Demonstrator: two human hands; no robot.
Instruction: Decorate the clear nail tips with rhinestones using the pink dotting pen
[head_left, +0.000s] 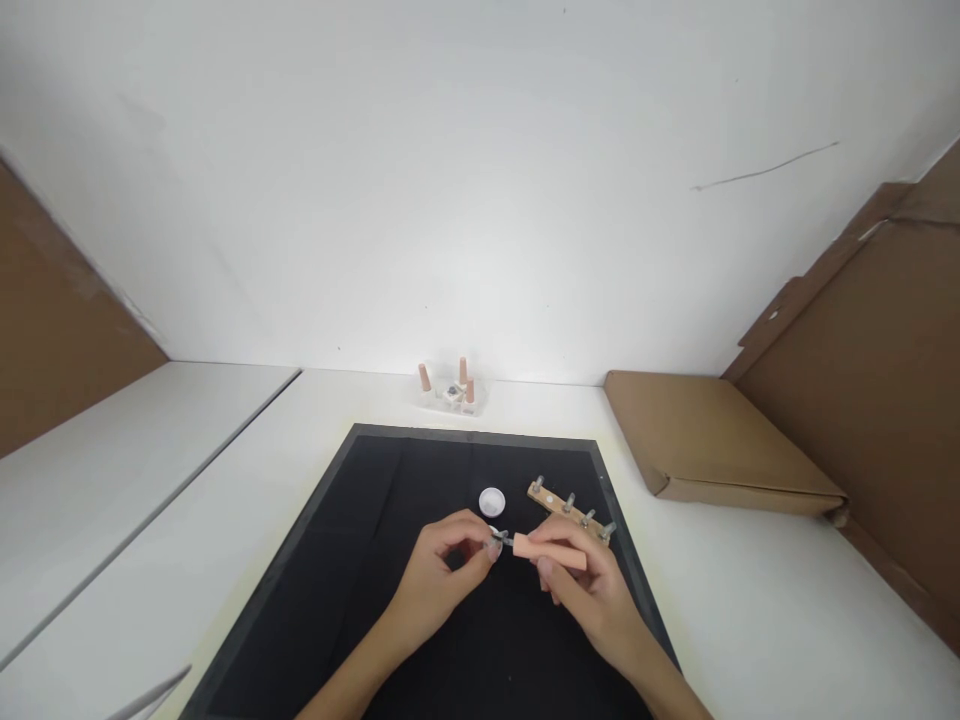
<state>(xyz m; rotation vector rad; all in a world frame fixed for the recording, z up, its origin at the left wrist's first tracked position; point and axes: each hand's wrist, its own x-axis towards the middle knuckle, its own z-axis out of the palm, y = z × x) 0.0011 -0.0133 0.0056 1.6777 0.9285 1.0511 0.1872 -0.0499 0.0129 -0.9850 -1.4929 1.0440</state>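
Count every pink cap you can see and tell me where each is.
4. One pink cap is in the right hand; three are at the clear tray: left cap, back cap, right cap.

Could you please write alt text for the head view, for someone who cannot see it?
Two hands over a black mat: the left hand pinches a small object, the right hand holds a pink handle pointed at it. Nearby are a white dish, a wooden strip bearing small pieces, pink-capped bottles and a cardboard box.
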